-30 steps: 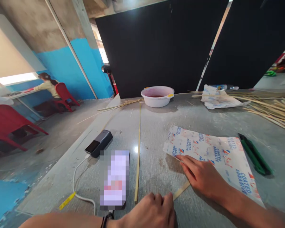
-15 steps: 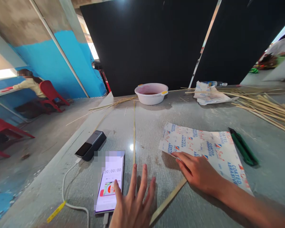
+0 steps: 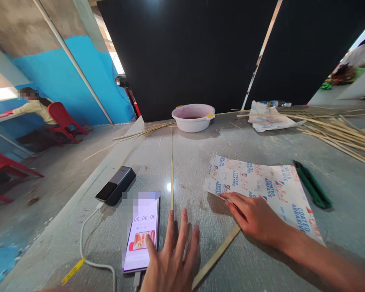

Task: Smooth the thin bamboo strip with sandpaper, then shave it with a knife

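Observation:
My left hand (image 3: 172, 257) lies with fingers spread on the grey table. Its thumb reaches over the screen of a phone (image 3: 141, 219) that displays a row of zeros. A thin bamboo strip (image 3: 171, 170) runs from its fingertips toward the back. My right hand (image 3: 255, 215) is closed on the near left edge of a sandpaper sheet (image 3: 273, 182), printed "Coated Abrasive" on its white backing. Another bamboo strip (image 3: 217, 256) slants from beside my left hand to under my right hand; its far end is hidden there.
A green utility knife (image 3: 313, 186) lies right of the sheet. On the left is a power bank (image 3: 116, 186) with a white cable (image 3: 82, 235). A white basin (image 3: 193, 123) holding reddish liquid, crumpled paper (image 3: 266, 117) and many bamboo strips (image 3: 346, 136) are farther back. Two people sit beyond.
The picture on the phone screen is different. The view has shifted very slightly; both hands stay in nearly the same places.

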Demonstrator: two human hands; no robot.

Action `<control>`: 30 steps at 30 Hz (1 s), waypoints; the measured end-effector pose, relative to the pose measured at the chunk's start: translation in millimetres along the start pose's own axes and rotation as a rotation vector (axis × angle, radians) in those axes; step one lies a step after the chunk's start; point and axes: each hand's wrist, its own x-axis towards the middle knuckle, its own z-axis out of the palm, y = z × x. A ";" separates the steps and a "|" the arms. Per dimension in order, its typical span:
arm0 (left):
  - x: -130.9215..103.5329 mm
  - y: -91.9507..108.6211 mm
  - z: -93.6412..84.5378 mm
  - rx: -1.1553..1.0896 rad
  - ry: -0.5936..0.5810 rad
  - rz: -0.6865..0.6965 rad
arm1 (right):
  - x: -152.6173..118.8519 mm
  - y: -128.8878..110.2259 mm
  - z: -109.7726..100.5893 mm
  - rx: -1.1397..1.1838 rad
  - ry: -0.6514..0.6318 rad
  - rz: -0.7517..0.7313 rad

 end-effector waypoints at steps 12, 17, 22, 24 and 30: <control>0.2 -3.3 -3.0 0.008 -0.011 0.019 | -0.6 0.9 0.3 -0.005 -0.055 0.021; 0.2 -5.0 0.2 -0.008 -0.060 0.020 | -0.9 1.7 -0.2 -0.002 -0.069 0.019; -2.3 -6.0 4.1 0.073 -0.152 0.016 | -0.8 3.1 0.3 -0.008 -0.088 0.032; -2.6 -5.2 4.6 0.087 -0.183 0.008 | -0.2 3.1 0.3 -0.006 -0.095 0.035; -1.9 -4.9 4.0 0.085 -0.206 0.023 | 0.0 3.1 0.9 -0.007 -0.102 0.032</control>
